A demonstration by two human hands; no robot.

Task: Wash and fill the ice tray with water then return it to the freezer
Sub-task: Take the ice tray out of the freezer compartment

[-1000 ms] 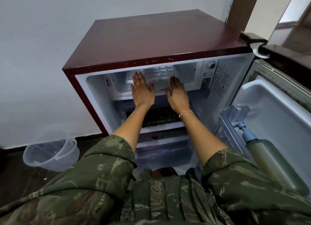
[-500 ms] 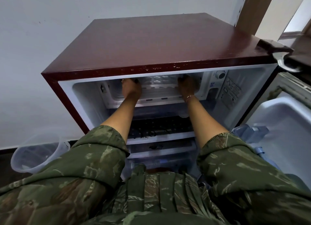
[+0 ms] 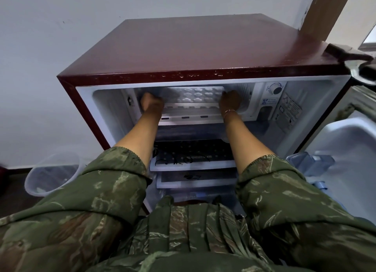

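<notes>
both reaching into the freezer compartment point(image 3: 247, 100) of a small maroon fridge point(image 3: 193, 48): left hand point(image 3: 151, 105) curled on the left end of the ice tray point(image 3: 195, 95), right hand point(image 3: 230, 104) on its right end, fingers hidden, so grip hard to judge. between the forearms, dark shelf point(image 3: 193, 153). left of the left sleeve, clear bucket point(image 3: 50, 174) on dark floor by a pale wall point(image 3: 61, 27). right, open door point(image 3: 345, 149).

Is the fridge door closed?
No, the fridge door stands open at right while both hands reach into the freezer compartment.
</notes>
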